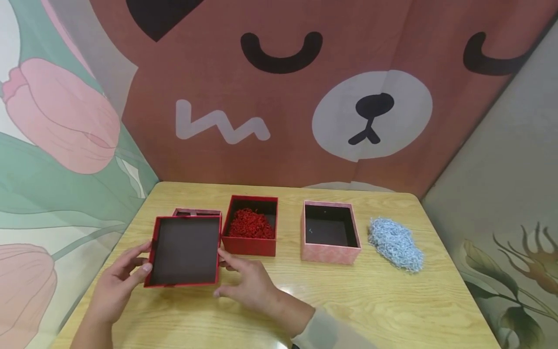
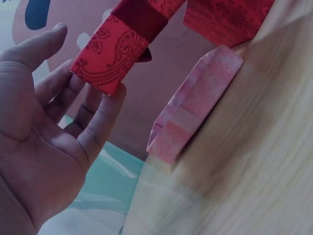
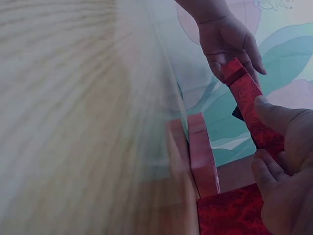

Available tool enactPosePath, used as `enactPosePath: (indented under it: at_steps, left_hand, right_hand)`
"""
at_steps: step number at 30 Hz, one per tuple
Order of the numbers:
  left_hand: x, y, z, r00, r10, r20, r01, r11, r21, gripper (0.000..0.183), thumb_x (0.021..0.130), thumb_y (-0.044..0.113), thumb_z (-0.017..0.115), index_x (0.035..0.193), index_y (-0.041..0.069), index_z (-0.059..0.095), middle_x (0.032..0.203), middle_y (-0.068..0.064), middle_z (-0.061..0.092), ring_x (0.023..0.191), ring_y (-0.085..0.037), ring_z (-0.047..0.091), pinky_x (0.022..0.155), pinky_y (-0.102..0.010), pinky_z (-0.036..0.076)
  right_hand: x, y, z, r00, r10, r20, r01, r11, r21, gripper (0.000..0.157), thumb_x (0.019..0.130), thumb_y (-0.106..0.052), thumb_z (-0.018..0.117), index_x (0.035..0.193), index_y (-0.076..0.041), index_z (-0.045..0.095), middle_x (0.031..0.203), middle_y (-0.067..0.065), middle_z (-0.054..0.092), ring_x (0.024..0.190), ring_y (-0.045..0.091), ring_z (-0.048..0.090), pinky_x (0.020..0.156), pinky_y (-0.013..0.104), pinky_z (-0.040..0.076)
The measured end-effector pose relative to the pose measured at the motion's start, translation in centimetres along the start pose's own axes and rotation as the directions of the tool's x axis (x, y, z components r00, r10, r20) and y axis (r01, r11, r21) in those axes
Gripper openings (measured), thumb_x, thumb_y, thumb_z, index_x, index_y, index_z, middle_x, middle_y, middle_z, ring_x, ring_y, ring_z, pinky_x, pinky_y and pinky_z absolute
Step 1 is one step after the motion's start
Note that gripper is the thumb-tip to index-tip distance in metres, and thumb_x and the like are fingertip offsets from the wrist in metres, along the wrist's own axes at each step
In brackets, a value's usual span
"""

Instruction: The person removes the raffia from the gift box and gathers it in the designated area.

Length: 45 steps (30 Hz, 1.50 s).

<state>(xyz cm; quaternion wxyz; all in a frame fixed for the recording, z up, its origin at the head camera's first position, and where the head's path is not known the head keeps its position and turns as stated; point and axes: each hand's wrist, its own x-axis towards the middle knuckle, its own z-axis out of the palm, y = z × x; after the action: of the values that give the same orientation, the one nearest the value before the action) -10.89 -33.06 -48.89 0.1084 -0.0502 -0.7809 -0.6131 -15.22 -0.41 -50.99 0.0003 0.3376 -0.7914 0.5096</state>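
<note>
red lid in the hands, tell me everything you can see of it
The red lid is square and shallow, its plain dark inside facing the head camera. The walls look like paper, with a pattern of flowers and swirls and a darker ribbon-like band. It is tilted, held above the table between the left hand and right hand, at opposite sides.

Looks like a small walled-in nook, can't tell if it's in a home or studio. There's a pale yellow wood-grain tabletop (image 1: pixel 370 305), with a creased reddish-brown covering (image 1: pixel 287 97) printed with a sleepy bear face past its far edge, a pink-tulip and green-leaf printed covering (image 1: pixel 65 179) along its left edge, and a grey plant-print covering (image 1: pixel 510 189) along its right edge
</note>
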Motion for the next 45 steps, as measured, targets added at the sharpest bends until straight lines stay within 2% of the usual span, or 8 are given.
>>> enactPosePath:
  at_steps: [4,7,12,17,25,32,38,45]
  left_hand:
    - [-0.2,-0.4,-0.4,0.998,-0.056,0.001,0.056,0.994,0.096,0.049,0.101,-0.001,0.063,0.149,-0.001,0.052,0.135,0.016,0.058,0.106,-0.002,0.059,0.078,-0.019,0.059]
    - [-0.4,-0.8,-0.6,0.997,-0.079,0.008,0.078,0.989,0.127,0.047,0.102,0.002,0.064,0.148,-0.001,0.053,0.133,0.019,0.059,0.105,0.001,0.061,0.077,-0.02,0.059]
    - [-0.8,-1.5,-1.3,0.993,-0.114,0.021,0.111,0.986,0.121,0.045,0.103,0.004,0.063,0.147,-0.001,0.054,0.13,0.02,0.063,0.103,0.001,0.065,0.075,-0.022,0.06]
    - [-1.2,-1.9,-2.0,0.987,-0.161,0.02,0.157,0.978,0.136,0.044,0.104,0.008,0.063,0.146,0.0,0.055,0.127,0.023,0.064,0.101,0.002,0.066,0.074,-0.024,0.061]
    - [-1.9,-2.3,-2.7,0.974,-0.225,0.013,0.215,0.946,0.243,0.044,0.106,0.017,0.062,0.146,0.0,0.055,0.125,0.03,0.06,0.103,0.008,0.063,0.075,-0.022,0.06]
    - [-2.7,-2.9,-3.7,0.959,-0.282,0.019,0.259,0.905,0.337,0.046,0.106,0.026,0.062,0.147,0.006,0.057,0.12,0.025,0.064,0.096,0.001,0.063,0.075,-0.017,0.054]
    - [-3.2,-3.2,-4.5,0.942,-0.335,0.031,0.302,0.883,0.358,0.049,0.106,0.031,0.062,0.146,0.005,0.058,0.122,0.033,0.059,0.104,0.014,0.057,0.078,-0.017,0.056]
    - [-3.1,-3.0,-4.9,0.883,-0.465,0.065,0.399,0.816,0.418,0.062,0.103,0.05,0.06,0.15,0.009,0.056,0.14,0.004,0.06,0.105,0.02,0.051,0.081,-0.02,0.057]
  right_hand:
    - [-0.2,0.0,0.6,1.0,-0.001,0.001,0.001,1.0,-0.018,0.085,0.081,-0.026,0.091,0.155,-0.017,0.05,0.14,-0.002,0.064,0.113,0.017,0.071,0.08,0.019,0.059]
    - [-0.4,0.0,1.0,0.999,0.041,0.012,-0.041,0.999,-0.033,0.081,0.083,-0.028,0.089,0.154,-0.019,0.052,0.135,0.003,0.067,0.084,0.002,0.07,0.058,0.011,0.05]
    - [-0.7,-0.3,1.9,0.997,0.081,0.021,-0.079,0.994,-0.073,0.079,0.082,-0.03,0.09,0.152,-0.019,0.055,0.117,0.009,0.076,0.048,-0.014,0.033,0.057,0.008,0.045]
    - [-1.1,-0.6,3.1,0.997,0.07,0.012,-0.068,0.986,-0.154,0.078,0.082,-0.035,0.09,0.149,-0.016,0.057,0.129,0.004,0.069,0.072,-0.011,0.053,0.09,0.011,0.051]
    - [-1.5,-0.9,4.3,0.997,0.067,0.041,-0.055,0.967,-0.248,0.078,0.081,-0.044,0.088,0.148,-0.015,0.059,0.131,0.004,0.067,0.113,-0.002,0.061,0.092,0.01,0.05]
    - [-1.7,-1.4,5.0,0.993,0.088,0.078,-0.057,0.941,-0.332,0.078,0.081,-0.053,0.086,0.146,-0.018,0.061,0.128,-0.001,0.069,0.112,-0.004,0.061,0.088,0.009,0.051]
    - [-1.8,-2.0,5.4,0.985,0.118,0.127,-0.055,0.907,-0.417,0.079,0.081,-0.06,0.082,0.145,-0.02,0.062,0.124,-0.003,0.071,0.111,-0.002,0.064,0.088,0.01,0.052]
    - [-1.3,-2.1,5.4,0.956,0.197,0.215,-0.075,0.879,-0.471,0.078,0.081,-0.065,0.08,0.144,-0.021,0.064,0.107,-0.003,0.078,0.096,-0.008,0.063,0.085,0.014,0.054]
